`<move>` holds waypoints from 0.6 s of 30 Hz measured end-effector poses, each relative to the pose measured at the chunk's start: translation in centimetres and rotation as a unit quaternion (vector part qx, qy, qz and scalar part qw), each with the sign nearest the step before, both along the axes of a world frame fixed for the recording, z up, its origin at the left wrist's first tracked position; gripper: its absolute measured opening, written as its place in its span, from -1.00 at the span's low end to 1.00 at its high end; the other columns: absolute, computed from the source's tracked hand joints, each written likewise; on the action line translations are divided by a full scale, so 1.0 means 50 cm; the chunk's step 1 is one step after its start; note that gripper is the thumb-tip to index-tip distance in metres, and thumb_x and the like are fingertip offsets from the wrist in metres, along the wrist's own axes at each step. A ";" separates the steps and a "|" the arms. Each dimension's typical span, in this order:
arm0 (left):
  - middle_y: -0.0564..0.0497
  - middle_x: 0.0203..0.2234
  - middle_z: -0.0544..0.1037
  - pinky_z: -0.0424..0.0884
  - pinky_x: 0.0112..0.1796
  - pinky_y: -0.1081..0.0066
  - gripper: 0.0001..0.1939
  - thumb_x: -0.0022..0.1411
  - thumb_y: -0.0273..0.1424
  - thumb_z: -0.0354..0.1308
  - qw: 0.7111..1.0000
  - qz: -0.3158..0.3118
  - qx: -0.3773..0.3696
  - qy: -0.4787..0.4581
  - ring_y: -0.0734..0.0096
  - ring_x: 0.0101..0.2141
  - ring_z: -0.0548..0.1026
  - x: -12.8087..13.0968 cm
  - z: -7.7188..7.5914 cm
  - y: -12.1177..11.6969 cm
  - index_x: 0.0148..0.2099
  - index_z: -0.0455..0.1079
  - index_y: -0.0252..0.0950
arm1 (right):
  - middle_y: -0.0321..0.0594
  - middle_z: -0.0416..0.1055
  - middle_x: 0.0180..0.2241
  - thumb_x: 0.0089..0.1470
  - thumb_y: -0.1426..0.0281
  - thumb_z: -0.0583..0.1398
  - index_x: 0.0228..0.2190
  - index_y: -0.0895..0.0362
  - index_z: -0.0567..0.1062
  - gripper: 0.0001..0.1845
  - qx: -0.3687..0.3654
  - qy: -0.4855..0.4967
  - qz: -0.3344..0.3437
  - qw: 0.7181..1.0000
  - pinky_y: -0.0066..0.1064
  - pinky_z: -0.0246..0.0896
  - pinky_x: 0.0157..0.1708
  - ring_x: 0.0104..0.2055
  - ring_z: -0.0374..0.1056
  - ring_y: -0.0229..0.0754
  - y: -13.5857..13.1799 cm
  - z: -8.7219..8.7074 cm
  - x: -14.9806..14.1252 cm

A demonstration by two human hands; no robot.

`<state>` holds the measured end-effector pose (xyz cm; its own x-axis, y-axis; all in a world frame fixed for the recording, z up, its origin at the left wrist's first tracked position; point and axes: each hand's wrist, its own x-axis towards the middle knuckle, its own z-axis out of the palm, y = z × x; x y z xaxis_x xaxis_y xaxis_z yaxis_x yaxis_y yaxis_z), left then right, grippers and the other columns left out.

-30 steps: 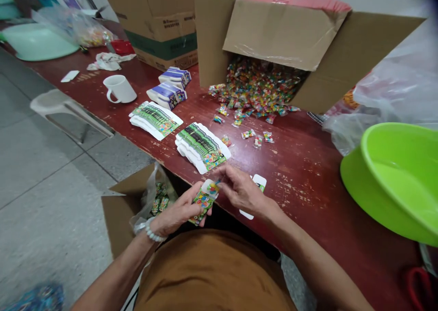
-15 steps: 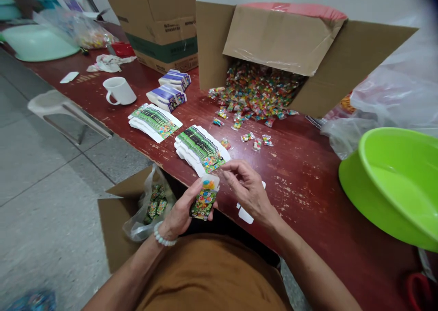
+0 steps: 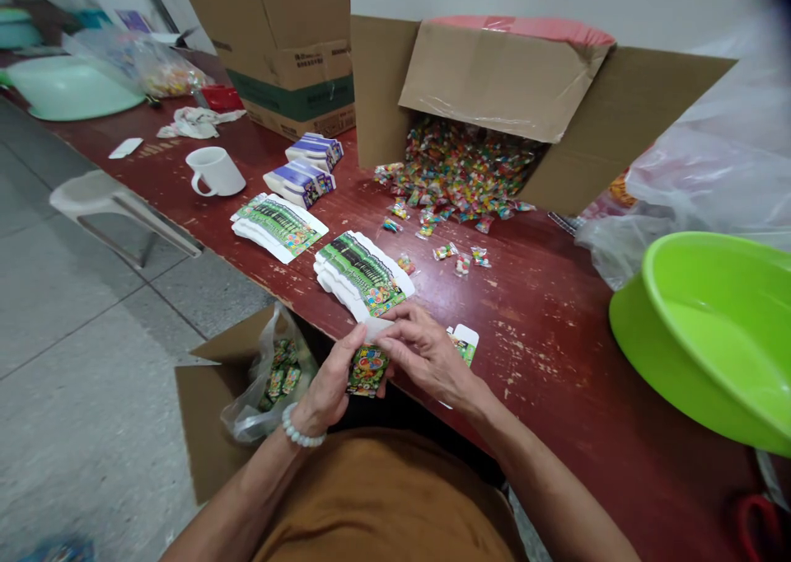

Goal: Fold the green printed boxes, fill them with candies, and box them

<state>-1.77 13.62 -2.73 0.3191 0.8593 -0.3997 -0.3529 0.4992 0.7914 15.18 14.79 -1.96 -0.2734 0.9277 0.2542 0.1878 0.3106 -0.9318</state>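
Observation:
My left hand [image 3: 329, 391], with a beaded bracelet at the wrist, grips a small green printed candy box [image 3: 367, 369] upright near the table's front edge. A white flap stands at the box's top. There my right hand [image 3: 431, 358] has its thumb and fingers closed at the flap, partly hiding it. Just beyond lies a fanned stack of flat green cartons [image 3: 362, 272], with a second green stack [image 3: 281, 226] to its left. Another flattened carton [image 3: 465, 344] lies partly behind my right hand. Several wrapped candies [image 3: 445, 251] are scattered beyond the hands.
An open cardboard box [image 3: 482, 76] spills wrapped candies [image 3: 470, 170] onto the red table [image 3: 544, 315]. A green basin [image 3: 710, 339] stands right, a white mug [image 3: 214, 172] and purple cartons [image 3: 301, 181] left. Below, a plastic bag [image 3: 253, 414] holding filled boxes sits in a carton.
My right hand has moved left and down onto the top of the candy box, where the colourful candy was showing. The left hand keeps its grip.

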 end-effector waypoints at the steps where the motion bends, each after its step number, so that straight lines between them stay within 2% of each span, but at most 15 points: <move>1: -0.04 -0.56 0.57 0.40 -0.61 0.46 -0.50 0.18 0.03 0.16 1.000 -0.001 -0.004 0.000 0.41 -0.65 0.46 0.001 0.001 0.000 -0.23 0.45 -0.37 | -0.18 0.38 -0.13 0.21 0.26 0.21 -0.27 0.03 0.54 -0.86 -0.033 0.034 -0.006 0.999 -0.24 0.34 -0.09 -0.11 0.39 -0.15 -0.001 -0.006 -0.001; 3: -0.05 -0.58 0.56 0.41 -0.61 0.45 -0.51 0.17 0.01 0.17 1.000 -0.006 -0.008 0.001 0.38 -0.65 0.48 0.006 0.002 -0.002 -0.21 0.44 -0.38 | -0.21 0.43 -0.23 0.19 0.22 0.22 -0.17 0.05 0.47 -0.78 -0.122 0.109 -0.013 0.986 -0.32 0.39 -0.26 -0.27 0.43 -0.19 -0.001 -0.019 -0.002; 6: -0.01 -0.58 0.55 0.41 -0.64 0.47 -0.52 0.16 -0.03 0.22 1.000 0.003 0.017 0.009 0.40 -0.65 0.47 0.015 0.002 -0.004 -0.11 0.41 -0.36 | -0.30 0.44 -0.40 0.15 0.20 0.24 -0.13 0.08 0.40 -0.69 -0.230 0.150 0.044 0.960 -0.39 0.36 -0.44 -0.50 0.38 -0.26 0.002 -0.036 -0.006; 8: 0.03 -0.59 0.54 0.39 -0.66 0.51 -0.53 0.16 -0.05 0.24 1.000 0.005 0.019 0.012 0.43 -0.66 0.45 0.020 0.000 -0.004 -0.07 0.39 -0.34 | -0.29 0.44 -0.40 0.15 0.23 0.23 -0.23 0.09 0.44 -0.79 -0.204 0.134 0.035 0.969 -0.42 0.34 -0.47 -0.52 0.37 -0.28 0.002 -0.038 -0.008; 11: -0.01 -0.59 0.54 0.41 -0.67 0.47 -0.51 0.22 0.05 0.12 0.997 -0.047 -0.052 -0.041 0.39 -0.69 0.46 0.019 0.000 -0.001 -0.20 0.39 -0.33 | -0.22 0.47 -0.31 0.17 0.32 0.21 -0.35 0.08 0.51 -0.89 -0.040 0.061 -0.040 0.997 -0.37 0.38 -0.29 -0.32 0.44 -0.20 -0.005 -0.024 -0.005; 13: -0.05 -0.58 0.55 0.44 -0.66 0.39 -0.43 0.25 0.13 -0.01 0.986 -0.085 -0.104 -0.094 0.32 -0.69 0.49 0.016 0.003 0.003 -0.24 0.40 -0.33 | -0.20 0.52 -0.26 0.23 0.35 0.17 -0.31 0.06 0.56 -0.85 0.035 0.008 -0.016 0.999 -0.31 0.37 -0.14 -0.20 0.45 -0.17 -0.011 -0.011 0.001; 15: -0.04 -0.58 0.55 0.46 -0.66 0.36 -0.42 0.31 0.11 -0.10 0.982 -0.091 -0.115 -0.119 0.29 -0.68 0.50 0.014 0.008 0.005 -0.11 0.41 -0.30 | -0.20 0.55 -0.23 0.27 0.35 0.13 -0.29 0.05 0.56 -0.80 0.038 -0.014 0.037 0.998 -0.31 0.37 -0.12 -0.22 0.46 -0.19 -0.014 -0.003 0.006; 18: 0.01 -0.58 0.53 0.43 -0.68 0.41 -0.45 0.39 0.02 -0.18 0.987 -0.067 -0.093 -0.109 0.34 -0.69 0.48 0.020 0.013 0.005 0.12 0.34 -0.24 | -0.18 0.55 -0.15 0.24 0.33 0.17 -0.40 0.11 0.52 -0.80 -0.051 0.034 0.050 0.997 -0.39 0.41 -0.32 -0.41 0.45 -0.28 -0.011 -0.007 0.008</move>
